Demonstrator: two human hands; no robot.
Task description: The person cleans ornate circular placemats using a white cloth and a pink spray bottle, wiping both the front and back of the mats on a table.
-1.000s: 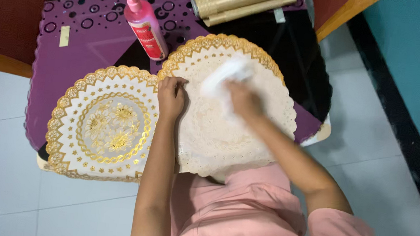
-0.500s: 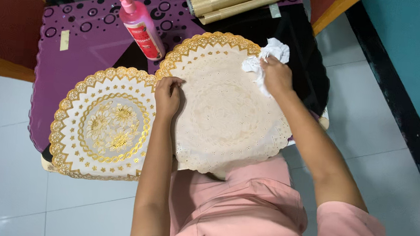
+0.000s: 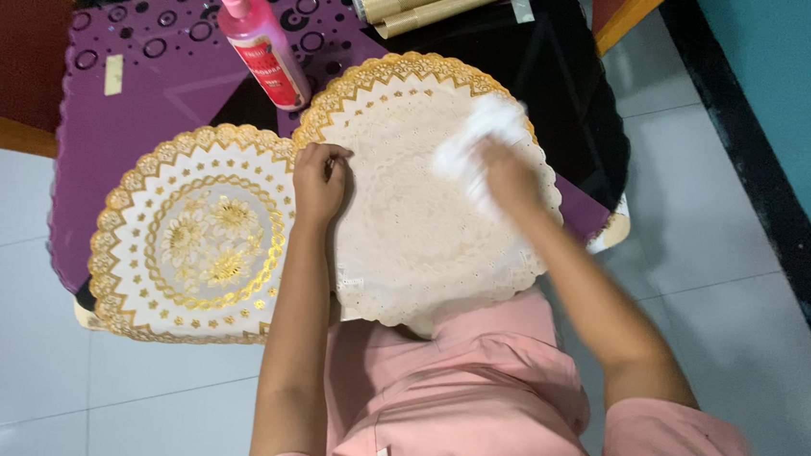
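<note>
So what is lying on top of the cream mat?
On the cream mat rest the left hand, at its left edge, and the right hand pressing a blurred white cloth. The surface beneath them is hidden.

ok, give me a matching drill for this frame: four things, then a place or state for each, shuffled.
Things:
1 left hand
2 white cloth
3 pink bottle
4 gold-patterned mat

Places:
A lies flat, left of the cream mat
B stands at the far side of the purple table
C held in the right hand
D presses the cream mat's left edge

Pairs: 1-D, 2-C, 3-B, 4-A
</note>
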